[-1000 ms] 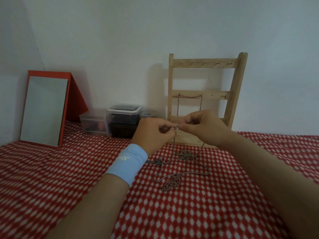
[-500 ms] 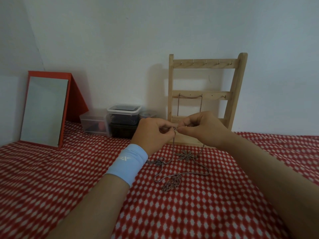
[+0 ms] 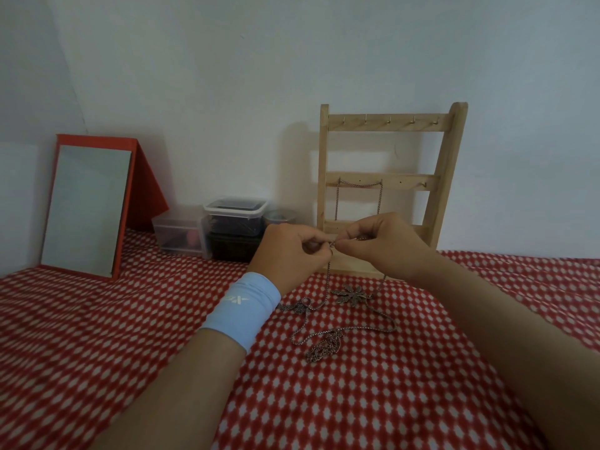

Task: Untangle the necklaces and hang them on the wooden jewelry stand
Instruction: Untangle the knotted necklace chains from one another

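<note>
A bench is covered by a red-and-white patterned cloth (image 3: 97, 336). At its back left a red-framed mirror (image 3: 86, 209) is propped against the wall. One wooden jewelry stand (image 3: 386, 123) with three rails is set at the back; five small hooks are counted on the top rail, and one hung necklace (image 3: 360, 184) is draped on the middle rail. The lowest rail is partly hidden by both hands.

Four containers are grouped between mirror and stand:
- a clear box (image 3: 177, 232) with something pink inside
- a lidded tub (image 3: 235, 216) of dark items, stacked on a dark box (image 3: 232, 251)
- a small round jar (image 3: 279, 216), contents not discernible

The left hand (image 3: 289, 254), with a blue wristband (image 3: 242, 310), and the right hand (image 3: 386, 245) are raised before the stand, each grip pinched together on a chain (image 3: 329, 277). It trails down to the tangled necklaces (image 3: 324, 347) on the cloth, beside a flower pendant (image 3: 352, 293); their number cannot be counted.
</note>
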Action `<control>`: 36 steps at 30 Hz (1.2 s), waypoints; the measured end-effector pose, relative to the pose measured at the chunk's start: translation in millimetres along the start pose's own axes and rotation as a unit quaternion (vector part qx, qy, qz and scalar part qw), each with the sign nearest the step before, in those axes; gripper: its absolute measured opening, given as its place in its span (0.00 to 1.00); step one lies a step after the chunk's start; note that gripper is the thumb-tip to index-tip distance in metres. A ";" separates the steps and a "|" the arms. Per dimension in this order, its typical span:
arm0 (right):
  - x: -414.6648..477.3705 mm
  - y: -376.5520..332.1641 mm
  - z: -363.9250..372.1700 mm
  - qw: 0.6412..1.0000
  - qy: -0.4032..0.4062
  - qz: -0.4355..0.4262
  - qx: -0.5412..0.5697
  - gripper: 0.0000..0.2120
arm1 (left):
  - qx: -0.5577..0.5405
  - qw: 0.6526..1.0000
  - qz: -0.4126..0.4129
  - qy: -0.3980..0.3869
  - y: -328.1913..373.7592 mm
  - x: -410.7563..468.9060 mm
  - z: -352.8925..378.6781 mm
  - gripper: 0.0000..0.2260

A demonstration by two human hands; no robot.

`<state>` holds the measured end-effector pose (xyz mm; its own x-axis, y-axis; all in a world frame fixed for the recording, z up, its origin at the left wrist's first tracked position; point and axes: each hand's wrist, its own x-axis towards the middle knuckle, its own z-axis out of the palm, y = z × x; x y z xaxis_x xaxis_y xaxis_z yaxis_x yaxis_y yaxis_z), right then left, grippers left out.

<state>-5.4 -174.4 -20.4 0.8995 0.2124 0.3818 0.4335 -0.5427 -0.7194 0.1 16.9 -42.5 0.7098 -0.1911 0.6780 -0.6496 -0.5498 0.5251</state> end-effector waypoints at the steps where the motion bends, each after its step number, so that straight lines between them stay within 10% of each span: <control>1: -0.4 -0.4 0.6 1.000 0.000 0.000 0.002 0.03 | 0.001 1.000 0.003 0.000 0.0 0.2 0.1 0.08; 36: -7.8 -9.3 4.9 0.999 0.023 0.018 0.027 0.03 | 0.025 0.999 0.022 -0.001 3.2 -1.8 -2.9 0.08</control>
<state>-16.1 -167.0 -19.5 0.9115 0.1556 0.3808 0.4047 -0.5046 -0.7627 -4.0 17.8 -40.6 0.6815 -0.2170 0.6989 -0.6654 -0.5814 0.4682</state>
